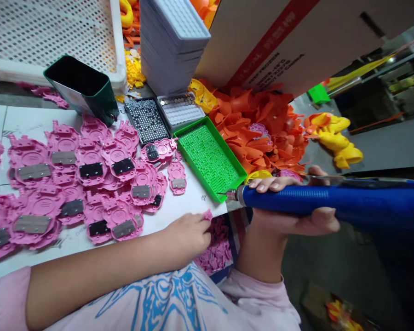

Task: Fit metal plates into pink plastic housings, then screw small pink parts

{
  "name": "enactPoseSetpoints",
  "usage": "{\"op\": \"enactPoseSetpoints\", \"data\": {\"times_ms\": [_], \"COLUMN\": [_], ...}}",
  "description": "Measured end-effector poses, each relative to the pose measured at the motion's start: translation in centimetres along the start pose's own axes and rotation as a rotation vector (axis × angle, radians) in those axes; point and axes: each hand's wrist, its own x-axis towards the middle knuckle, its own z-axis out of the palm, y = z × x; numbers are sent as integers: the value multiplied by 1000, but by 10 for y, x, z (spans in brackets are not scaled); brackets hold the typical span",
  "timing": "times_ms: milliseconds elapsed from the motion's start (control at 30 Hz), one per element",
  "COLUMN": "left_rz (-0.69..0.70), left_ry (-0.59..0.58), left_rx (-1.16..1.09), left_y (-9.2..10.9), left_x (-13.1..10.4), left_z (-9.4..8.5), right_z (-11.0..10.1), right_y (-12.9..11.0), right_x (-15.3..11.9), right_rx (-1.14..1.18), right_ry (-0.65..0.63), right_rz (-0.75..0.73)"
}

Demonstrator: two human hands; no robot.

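Note:
My right hand (290,207) is wrapped round a blue electric screwdriver (296,198), whose tip points left over the near corner of a green tray (212,156) with rows of small holes. At the table's front edge, my left hand (189,236) pinches a small pink piece (207,214). Below it, many pink parts (215,250) lie in a container beneath the edge. Several pink housings (119,214) with black or grey plates are spread over the left of the white table (172,212). One single pink housing (177,178) lies close to the green tray.
Behind stand a dark green bin (86,89), a black perforated tray (147,120), a white tray (181,110), a tall tray stack (172,46) and a white crate (119,41). Orange parts (262,128) heap before a cardboard box (258,41). Yellow parts (338,138) lie right.

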Motion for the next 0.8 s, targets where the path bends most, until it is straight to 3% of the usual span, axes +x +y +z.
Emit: {"op": "enactPoseSetpoints", "data": {"times_ms": [133, 267, 800], "left_rz": [-443, -609, -417], "left_ry": [21, -26, -113], "left_rx": [204, 267, 150], "left_y": [-8, -15, 3], "left_x": [7, 14, 9], "left_z": [-17, -25, -12], "right_z": [-4, -3, -6], "right_y": [6, 10, 15], "right_x": [1, 1, 7], "right_rx": [16, 46, 42], "right_ry": [22, 39, 53], "right_rz": [-32, -57, -88]}}
